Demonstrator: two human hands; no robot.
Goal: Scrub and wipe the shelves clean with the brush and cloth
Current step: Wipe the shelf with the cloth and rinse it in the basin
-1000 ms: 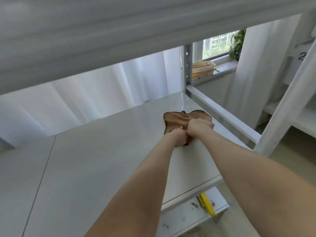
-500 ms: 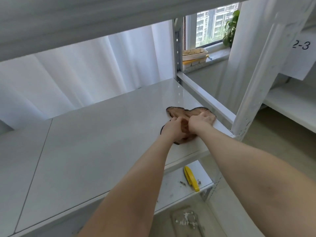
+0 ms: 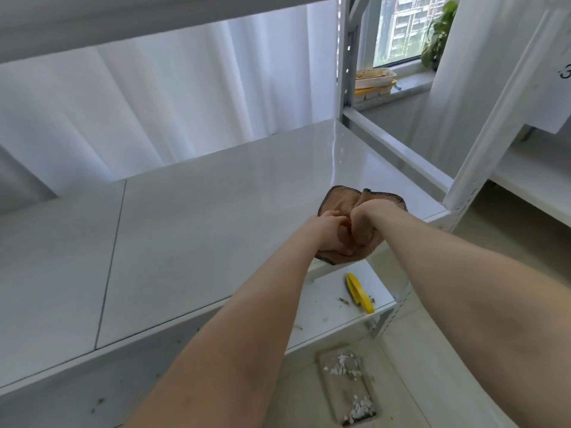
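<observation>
Brown cloth point(image 3: 343, 200) — yellow brush point(image 3: 360, 293)

Curtain: a white pleated curtain point(image 3: 185, 97) hung across the upper left and centre, lit from behind.
Window: at upper right, a window point(image 3: 398, 29) showed a building in daylight.
Sill: a pale sill point(image 3: 412, 84) carried stacked trays point(image 3: 375, 80) and a leafy plant point(image 3: 437, 32).
Floor: pale floor point(image 3: 408, 372) at lower right, where a grey tray point(image 3: 346, 387) held white scraps.
Right edge: a second shelving unit point(image 3: 534, 180), white, bore a paper label point(image 3: 553, 97).

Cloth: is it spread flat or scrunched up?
Scrunched. The cloth bunches into folds where the left hand and right hand grip it.
</observation>
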